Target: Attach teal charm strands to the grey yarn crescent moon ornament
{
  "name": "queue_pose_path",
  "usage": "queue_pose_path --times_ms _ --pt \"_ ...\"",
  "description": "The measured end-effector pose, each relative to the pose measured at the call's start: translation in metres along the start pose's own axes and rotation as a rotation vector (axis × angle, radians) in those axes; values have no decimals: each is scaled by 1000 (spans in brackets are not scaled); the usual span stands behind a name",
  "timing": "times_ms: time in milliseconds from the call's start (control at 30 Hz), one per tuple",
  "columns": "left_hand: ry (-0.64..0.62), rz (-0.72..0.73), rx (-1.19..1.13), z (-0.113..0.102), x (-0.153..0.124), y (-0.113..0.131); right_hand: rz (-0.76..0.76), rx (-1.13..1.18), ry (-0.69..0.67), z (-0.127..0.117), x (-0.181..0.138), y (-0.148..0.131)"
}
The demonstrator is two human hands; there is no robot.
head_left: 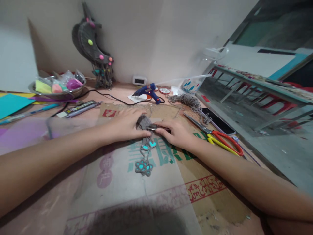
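Between the thumb and fingers of my left hand [127, 125] is a grey yarn-wrapped piece [144, 122]. Below it hang grey cords with turquoise hearts [152, 144] and flower shapes [143, 167], lying on a translucent sheet over printed cardboard. My right hand [174, 132] pinches a pair of slim metal tweezers [154, 127], their tip against the grey piece; the fingers partly cover them. Right of that hand lie scissors [210, 132] with red and yellow handles.
Behind the hands are a blue glue gun [146, 91], its cord, and grey yarn [188, 101]. A phone [218, 120] lies near the table's right edge. At left stand a bowl [57, 94] of bagged clay and a grey crescent ornament [89, 40].
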State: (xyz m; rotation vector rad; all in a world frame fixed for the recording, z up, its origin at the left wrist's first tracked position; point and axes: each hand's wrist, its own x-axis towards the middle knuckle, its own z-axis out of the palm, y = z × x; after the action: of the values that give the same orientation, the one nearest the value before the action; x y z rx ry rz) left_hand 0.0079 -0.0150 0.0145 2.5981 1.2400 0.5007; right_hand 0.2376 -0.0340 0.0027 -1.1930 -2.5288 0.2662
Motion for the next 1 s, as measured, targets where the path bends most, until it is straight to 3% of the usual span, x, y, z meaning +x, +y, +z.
queue_pose_path --times_ms 200,333,500,1000 --pt "-22 -12 30 7 -2 0 -14 4 1 0 -2 -4" --pt "49 29 19 5 -5 3 43 8 25 -1 -4 -4" --pt "134 86 65 2 -8 10 7 -22 19 -4 -5 -4" --pt "146 107 129 3 -8 11 -6 14 47 -4 -5 -1"
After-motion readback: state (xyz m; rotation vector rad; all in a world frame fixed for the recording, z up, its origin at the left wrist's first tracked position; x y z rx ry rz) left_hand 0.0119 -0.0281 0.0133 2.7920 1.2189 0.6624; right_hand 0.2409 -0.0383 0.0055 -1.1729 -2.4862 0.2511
